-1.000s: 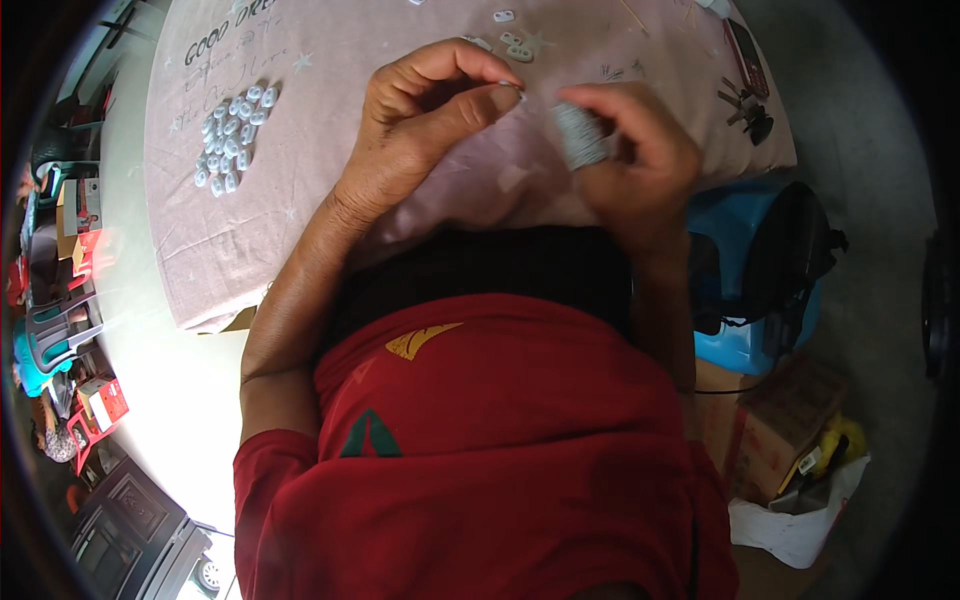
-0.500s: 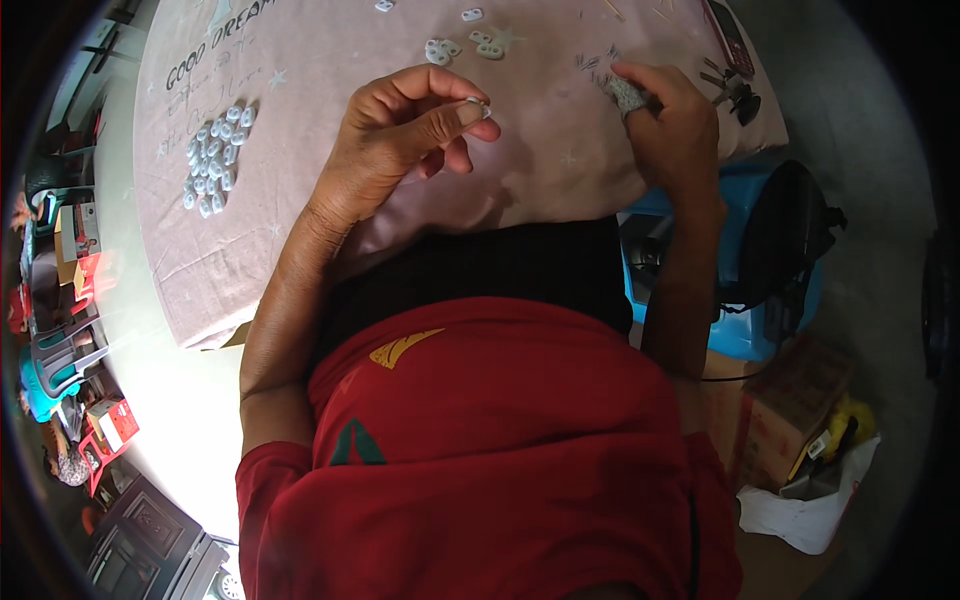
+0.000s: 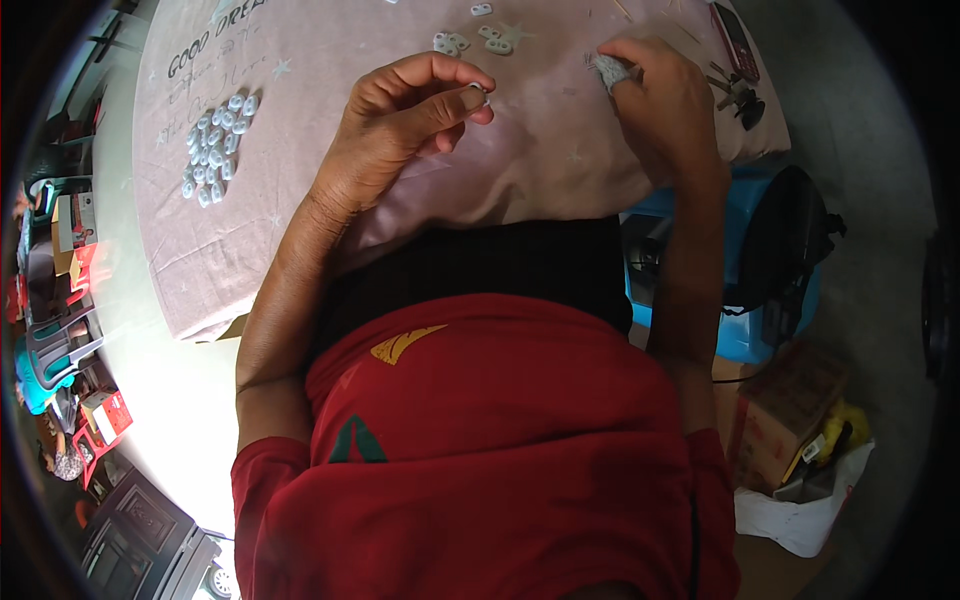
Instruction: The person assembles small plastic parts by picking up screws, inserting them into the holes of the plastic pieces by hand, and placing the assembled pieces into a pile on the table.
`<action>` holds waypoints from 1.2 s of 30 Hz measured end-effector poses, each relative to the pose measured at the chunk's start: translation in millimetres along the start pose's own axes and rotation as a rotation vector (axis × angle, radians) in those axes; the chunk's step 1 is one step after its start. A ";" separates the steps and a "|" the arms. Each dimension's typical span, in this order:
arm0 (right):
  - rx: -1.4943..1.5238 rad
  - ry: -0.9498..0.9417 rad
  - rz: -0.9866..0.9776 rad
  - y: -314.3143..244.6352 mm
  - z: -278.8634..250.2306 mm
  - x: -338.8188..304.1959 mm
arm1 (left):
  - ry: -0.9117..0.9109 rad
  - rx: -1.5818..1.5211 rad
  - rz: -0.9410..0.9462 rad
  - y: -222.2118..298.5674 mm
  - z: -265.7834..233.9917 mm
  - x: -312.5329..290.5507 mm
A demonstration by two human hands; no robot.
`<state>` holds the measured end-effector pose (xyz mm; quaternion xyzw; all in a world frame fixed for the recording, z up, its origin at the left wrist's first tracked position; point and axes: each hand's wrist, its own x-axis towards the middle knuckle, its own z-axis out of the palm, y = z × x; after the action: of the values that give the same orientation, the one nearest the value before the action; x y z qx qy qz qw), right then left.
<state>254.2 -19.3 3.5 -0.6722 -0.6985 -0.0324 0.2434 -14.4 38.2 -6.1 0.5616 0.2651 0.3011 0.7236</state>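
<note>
Between thumb and index finger, my left hand (image 3: 415, 110) pinches a small white piece (image 3: 482, 92), mostly covered by the fingertips. My right hand (image 3: 660, 100) is over the table to the right, its thumb wrapped in a grey cloth (image 3: 611, 72). Its thumb and index fingertips are close together beside a few tiny dark metal bits (image 3: 590, 60); whatever is between them is too small to make out. Beyond my left hand lie loose white two-holed plastic pieces (image 3: 495, 42). At the left, a larger group of similar white pieces (image 3: 215, 150) is spread on the cloth.
A pink printed cloth (image 3: 300, 180) covers the table. At its right edge are a red phone (image 3: 735, 42) and a bunch of keys (image 3: 742, 98). A blue plastic chair (image 3: 745, 335) with a black bag (image 3: 785, 240) stands right, near a cardboard box (image 3: 785, 415).
My right hand has shifted slightly up and left, over the dark metal bits, with thumb and index finger closer together. My left hand keeps its pinch on the white piece.
</note>
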 end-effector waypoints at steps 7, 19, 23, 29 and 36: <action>0.041 0.005 -0.015 -0.6 10.1 5.7 | 0.024 0.025 0.014 -0.4 3.3 0.6; 0.193 0.018 -0.030 -10.7 3.3 -2.4 | 0.023 0.043 -0.011 1.1 5.0 -0.4; 0.596 -0.092 0.104 -23.6 -1.8 -11.1 | 0.018 0.050 -0.055 3.8 8.5 -2.5; 0.898 -0.159 0.090 -49.9 -7.5 -24.5 | -0.009 -0.056 0.030 3.0 19.7 -6.5; 1.034 -0.039 -0.040 -72.5 -3.3 -34.1 | -0.038 -0.106 0.085 8.1 27.4 -15.4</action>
<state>185.2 -58.9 13.7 -0.4511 -0.6405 0.3249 0.5298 -6.2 10.5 8.7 0.5388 0.2107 0.3345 0.7439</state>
